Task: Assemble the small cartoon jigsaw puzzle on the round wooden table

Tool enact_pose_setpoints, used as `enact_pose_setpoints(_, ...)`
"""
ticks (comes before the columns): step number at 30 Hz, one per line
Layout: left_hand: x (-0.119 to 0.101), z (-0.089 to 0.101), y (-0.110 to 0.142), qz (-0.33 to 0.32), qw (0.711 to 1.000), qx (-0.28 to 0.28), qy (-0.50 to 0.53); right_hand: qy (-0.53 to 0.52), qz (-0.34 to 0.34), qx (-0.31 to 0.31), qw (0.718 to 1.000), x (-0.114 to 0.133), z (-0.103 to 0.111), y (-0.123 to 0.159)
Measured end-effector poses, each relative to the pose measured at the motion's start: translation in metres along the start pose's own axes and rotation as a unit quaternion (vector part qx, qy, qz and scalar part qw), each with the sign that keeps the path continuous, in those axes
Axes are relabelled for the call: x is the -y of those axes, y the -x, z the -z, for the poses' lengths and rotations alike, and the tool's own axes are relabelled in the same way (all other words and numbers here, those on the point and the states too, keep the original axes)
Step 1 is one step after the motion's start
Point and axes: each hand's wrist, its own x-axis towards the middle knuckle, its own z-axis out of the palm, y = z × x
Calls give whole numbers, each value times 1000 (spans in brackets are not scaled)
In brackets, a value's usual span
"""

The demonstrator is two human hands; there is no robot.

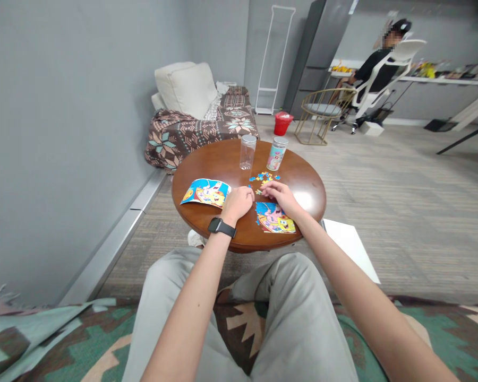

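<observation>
Curled left hand (pixel 237 204) and open right hand (pixel 281 197) rest on a wooden table (pixel 207 164).

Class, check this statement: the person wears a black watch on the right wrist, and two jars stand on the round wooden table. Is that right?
No: the black watch is on the left wrist, not the right, as the head view shows. The clear jar and the printed jar do stand on the round wooden table.
</observation>
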Motion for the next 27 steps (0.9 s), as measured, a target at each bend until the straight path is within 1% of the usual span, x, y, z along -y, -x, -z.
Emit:
enact_pose_setpoints(3,1,-3,0,-38,999,12,13,-121,-48,-27,991,1,8,-4)
enact_pose_setpoints(5,2,-5,-1,-60,998,31,11,-195,-84,-31,977,3,14,-7)
enact_pose_setpoints(7,3,-6,-2,-68,997,45,1,-252,-115,-37,960,5,19,-9)
enact_pose_setpoints(10,4,-7,-2,-68,997,47,-10,-299,-137,-47,943,9,19,-10)
enact_pose_setpoints(13,4,-6,-2,-69,997,44,-9,-295,-118,-43,947,14,16,-10)
enact_pose_setpoints(15,4,-6,-2,-69,997,40,-5,-269,-80,-45,959,17,19,-10)
enact_pose_setpoints(17,4,-5,-2,-66,997,33,1,-229,-38,-67,970,18,28,-9)
enact_pose_setpoints(19,4,-5,-2,-57,998,24,2,-172,-12,-112,979,14,45,-8)
enact_pose_setpoints(21,5,-5,-2,-45,999,20,-7,-84,-16,-176,981,4,62,-6)
enact_pose_setpoints(23,6,-5,-2,-34,999,18,-18,35,-32,-232,972,-8,77,-3)
enact_pose_setpoints(25,6,-5,-3,-29,999,18,-23,137,-32,-248,959,-19,85,0)
enact_pose_setpoints(27,7,-5,-3,-25,999,17,-26,203,-19,-246,948,-26,86,2)
